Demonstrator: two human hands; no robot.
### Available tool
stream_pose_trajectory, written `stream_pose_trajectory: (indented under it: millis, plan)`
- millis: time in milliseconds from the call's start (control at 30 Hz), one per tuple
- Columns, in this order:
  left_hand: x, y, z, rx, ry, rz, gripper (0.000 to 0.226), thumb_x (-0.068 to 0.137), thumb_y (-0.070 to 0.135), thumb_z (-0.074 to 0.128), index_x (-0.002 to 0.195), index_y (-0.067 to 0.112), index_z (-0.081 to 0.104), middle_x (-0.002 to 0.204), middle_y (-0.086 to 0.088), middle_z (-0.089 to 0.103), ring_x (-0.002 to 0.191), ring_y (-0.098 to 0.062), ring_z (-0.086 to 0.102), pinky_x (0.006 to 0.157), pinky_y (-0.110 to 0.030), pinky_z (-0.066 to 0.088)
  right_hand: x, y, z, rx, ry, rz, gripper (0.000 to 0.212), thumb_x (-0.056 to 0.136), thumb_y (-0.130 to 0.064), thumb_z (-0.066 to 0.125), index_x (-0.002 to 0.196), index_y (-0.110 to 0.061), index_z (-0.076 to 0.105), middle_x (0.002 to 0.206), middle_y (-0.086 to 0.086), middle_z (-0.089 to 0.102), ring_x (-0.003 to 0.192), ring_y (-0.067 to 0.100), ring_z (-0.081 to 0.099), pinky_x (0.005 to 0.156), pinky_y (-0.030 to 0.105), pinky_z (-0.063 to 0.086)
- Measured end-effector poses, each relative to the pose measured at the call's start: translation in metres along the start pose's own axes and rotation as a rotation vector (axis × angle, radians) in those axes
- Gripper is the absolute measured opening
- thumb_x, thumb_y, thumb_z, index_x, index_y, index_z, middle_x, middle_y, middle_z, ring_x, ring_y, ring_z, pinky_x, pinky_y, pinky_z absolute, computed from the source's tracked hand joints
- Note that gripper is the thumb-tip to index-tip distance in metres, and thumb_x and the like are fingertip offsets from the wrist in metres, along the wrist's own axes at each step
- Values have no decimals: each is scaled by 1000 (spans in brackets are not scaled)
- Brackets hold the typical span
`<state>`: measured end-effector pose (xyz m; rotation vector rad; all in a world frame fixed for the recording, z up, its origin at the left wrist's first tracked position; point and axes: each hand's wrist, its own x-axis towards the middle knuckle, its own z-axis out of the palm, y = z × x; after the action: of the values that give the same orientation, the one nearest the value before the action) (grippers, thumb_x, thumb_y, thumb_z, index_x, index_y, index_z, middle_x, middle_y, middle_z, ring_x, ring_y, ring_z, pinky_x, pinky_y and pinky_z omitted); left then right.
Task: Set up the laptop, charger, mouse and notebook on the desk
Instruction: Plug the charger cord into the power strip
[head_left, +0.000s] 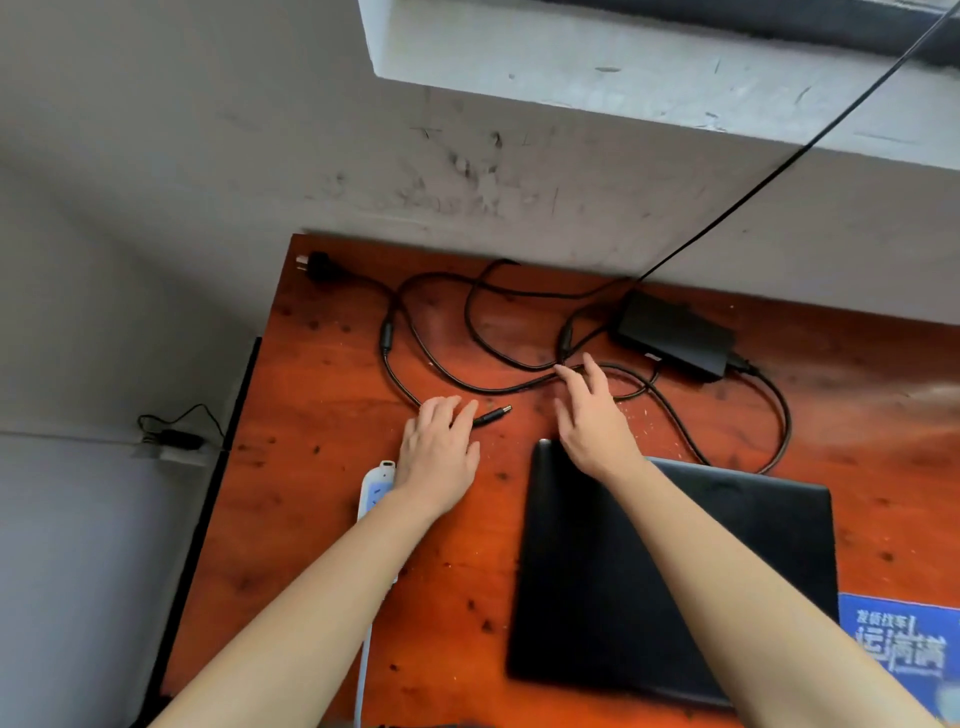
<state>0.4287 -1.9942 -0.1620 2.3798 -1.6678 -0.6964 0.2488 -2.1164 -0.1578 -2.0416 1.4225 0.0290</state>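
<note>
A closed black laptop (623, 561) lies on the reddish wooden desk (311, 519). Behind it sits the black charger brick (675, 332), its cables (441, 374) looped across the desk, with the wall plug (319, 265) at the far left corner. The barrel connector (496, 414) lies between my hands. My left hand (439, 457) rests on the cable just behind that connector, fingers curled over it. My right hand (592, 415) hovers with fingers spread, fingertips touching a cable loop. No mouse or notebook is visible.
A white power strip (375, 491) lies under my left wrist, its cord running off the front edge. A blue mat with printed characters (898, 649) sits right of the laptop. The desk stands against a grey wall; a thin black wire (779, 171) runs up to the ledge.
</note>
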Motion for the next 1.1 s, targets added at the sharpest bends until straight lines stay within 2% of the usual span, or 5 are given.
stream_pose_trajectory:
  millis: [100,200,300,533,1100]
  plan:
    - [-6,5,7,11,44,-21,39,97,32,58,136,25,59,118,-2,56,114,-21,48,93,-37,42,-35,24,14,-122,103,-65,44,104,-31,45,144,-14,49,160,17,29,142,36,36,116,47,30]
    - [-18,11,19,-3,171,-23,19,91,22,69,109,20,74,94,-3,59,94,-25,55,82,-44,49,-58,51,22,-224,126,-99,48,106,-38,34,141,-11,54,156,17,38,145,33,34,120,48,27]
    - [-34,15,38,40,229,-8,15,90,24,70,103,17,72,99,-3,62,96,-25,57,87,-45,49,-60,58,27,-235,150,-116,51,105,-42,31,139,-13,56,155,15,41,145,31,34,119,46,29]
    - [-50,30,79,44,352,22,20,98,18,56,112,9,67,105,-9,62,102,-28,55,96,-41,40,-57,67,39,-235,216,-143,52,105,-44,29,138,-15,57,154,16,42,145,32,34,117,47,30]
    - [-29,13,81,-49,446,190,23,98,15,58,116,17,72,101,-7,61,101,-26,51,87,-35,28,-55,68,47,-226,387,-183,43,103,-39,41,132,-13,62,148,14,51,141,30,41,114,46,32]
